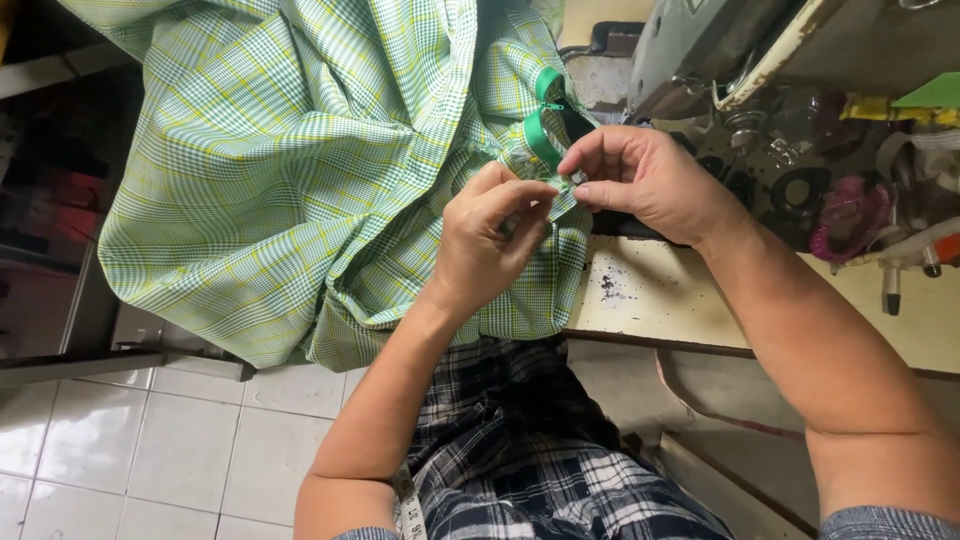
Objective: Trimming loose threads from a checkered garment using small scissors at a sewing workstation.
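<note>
Fabric (300, 170), green-yellow check: light, soft, limp; draped over bench (660, 300) edge, bulk toward 10 o'clock. Left hand (485, 245) and right hand (645, 180) fingers pressed together, pinching hem beside green zipper (543, 125). Best gripped at stitched edge.

We see our way right blocked by the sewing machine (720, 50), clutter of spools (845, 215) beyond, checked cloth (290, 170) heaped left, bare tabletop (660, 295) below.

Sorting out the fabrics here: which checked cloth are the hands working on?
The green and yellow checked cloth, pinched by both hands; the dark plaid one lies untouched on the lap.
</note>
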